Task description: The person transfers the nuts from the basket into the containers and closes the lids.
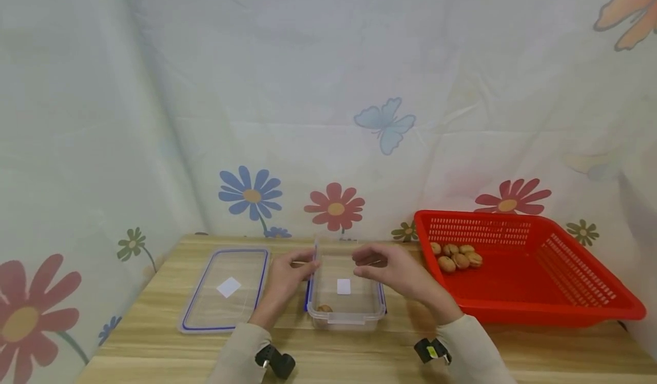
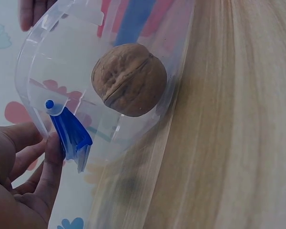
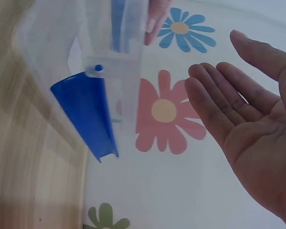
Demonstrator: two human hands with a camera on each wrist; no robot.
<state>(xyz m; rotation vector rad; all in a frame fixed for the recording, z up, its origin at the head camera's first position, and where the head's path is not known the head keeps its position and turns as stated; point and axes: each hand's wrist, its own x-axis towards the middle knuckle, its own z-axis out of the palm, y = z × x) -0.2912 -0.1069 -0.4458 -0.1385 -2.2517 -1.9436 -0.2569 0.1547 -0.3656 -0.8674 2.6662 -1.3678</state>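
Observation:
A clear plastic food container [image 1: 354, 318] with blue side latches stands on the table, a white square label at its middle. One walnut [image 2: 129, 79] lies inside, in the near left corner in the head view. My left hand [image 1: 287, 277] pinches the container's left rim between thumb and fingers, beside the blue latch [image 2: 70, 133]. Over the right side of the container hovers my right hand [image 1: 394, 270]. Its fingers are gently bent, with the thumb apart and nothing held, as the right wrist view shows [image 3: 257, 112]. The right-hand latch [image 3: 88, 114] hangs down.
To the left lies a flat clear lid [image 1: 206, 310] with a blue seal and a white label. A red plastic basket [image 1: 534, 310] stands at the right, with several walnuts [image 1: 461, 261] at its left end. Behind the wooden table [image 1: 328, 355] hangs a flowered cloth [image 1: 287, 87].

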